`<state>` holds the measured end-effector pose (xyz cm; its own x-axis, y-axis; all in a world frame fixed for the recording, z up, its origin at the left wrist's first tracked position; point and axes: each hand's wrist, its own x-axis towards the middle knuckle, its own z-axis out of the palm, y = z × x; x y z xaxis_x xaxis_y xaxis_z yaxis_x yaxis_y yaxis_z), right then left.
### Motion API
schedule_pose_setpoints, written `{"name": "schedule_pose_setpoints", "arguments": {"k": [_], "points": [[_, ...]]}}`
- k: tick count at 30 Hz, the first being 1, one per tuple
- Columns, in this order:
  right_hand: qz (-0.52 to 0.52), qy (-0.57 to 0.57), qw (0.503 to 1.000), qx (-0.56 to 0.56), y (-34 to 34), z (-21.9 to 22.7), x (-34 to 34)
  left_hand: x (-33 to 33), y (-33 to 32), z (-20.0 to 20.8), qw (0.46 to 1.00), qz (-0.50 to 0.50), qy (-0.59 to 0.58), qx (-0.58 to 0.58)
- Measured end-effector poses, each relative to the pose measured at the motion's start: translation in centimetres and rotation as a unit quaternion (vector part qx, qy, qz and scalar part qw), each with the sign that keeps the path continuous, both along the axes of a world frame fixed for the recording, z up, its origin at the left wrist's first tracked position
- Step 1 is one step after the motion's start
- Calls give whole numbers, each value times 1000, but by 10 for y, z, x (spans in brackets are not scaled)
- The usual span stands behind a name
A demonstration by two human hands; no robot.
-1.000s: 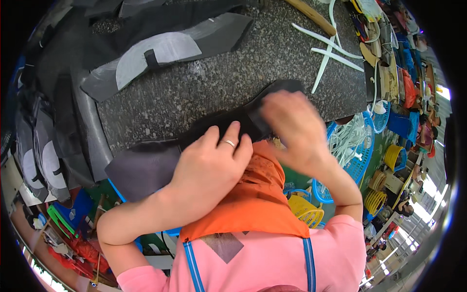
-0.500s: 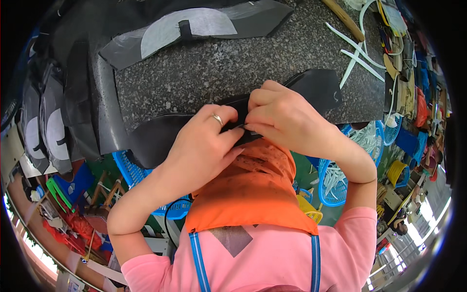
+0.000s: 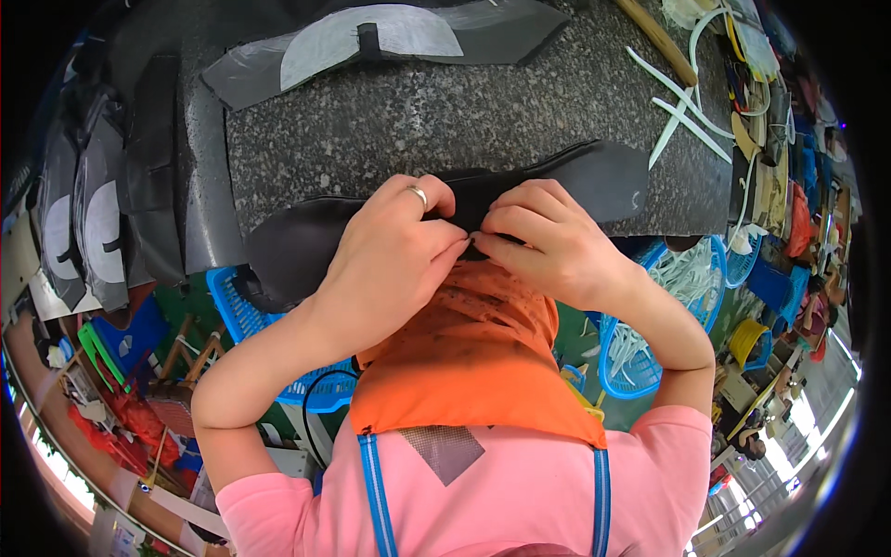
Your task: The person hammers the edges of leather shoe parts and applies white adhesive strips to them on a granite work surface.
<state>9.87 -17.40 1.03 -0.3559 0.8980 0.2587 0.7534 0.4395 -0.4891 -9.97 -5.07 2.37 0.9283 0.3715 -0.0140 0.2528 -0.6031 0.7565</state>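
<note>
A long black leather-like piece (image 3: 594,181) lies along the near edge of the speckled stone worktop, its two ends spreading left and right. My left hand (image 3: 394,246), with a ring on one finger, pinches its near edge at the middle. Close beside it my right hand (image 3: 548,241) pinches the same edge, and the fingertips of both hands almost meet. Whether anything small sits between the fingertips is hidden. Farther back lies a similar dark piece (image 3: 510,37) with a pale half-round patch (image 3: 325,46) and a short black tab (image 3: 368,41).
White strips (image 3: 682,116) and a wooden stick (image 3: 659,42) lie on the right of the stone worktop (image 3: 418,111). More dark pieces (image 3: 102,204) hang at the left edge. Blue baskets (image 3: 640,381) stand below, the right one holding white scraps. An orange apron (image 3: 473,390) covers my front.
My right hand has come down slightly toward the near edge, its fingers lower over the black piece. The piece's right end lies a little lower and flatter. Both hands keep pinching its middle.
</note>
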Motion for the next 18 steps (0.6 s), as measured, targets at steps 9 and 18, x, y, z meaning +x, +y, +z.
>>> {"name": "schedule_pose_setpoints", "arguments": {"k": [9, 18], "points": [[16, 76, 997, -28, 5, -6, 11, -16, -15, -6, 927, -124, -35, 351], [-109, 342, 933, -25, 15, 30, -10, -59, 5, 35, 918, 210, -106, 319]]}}
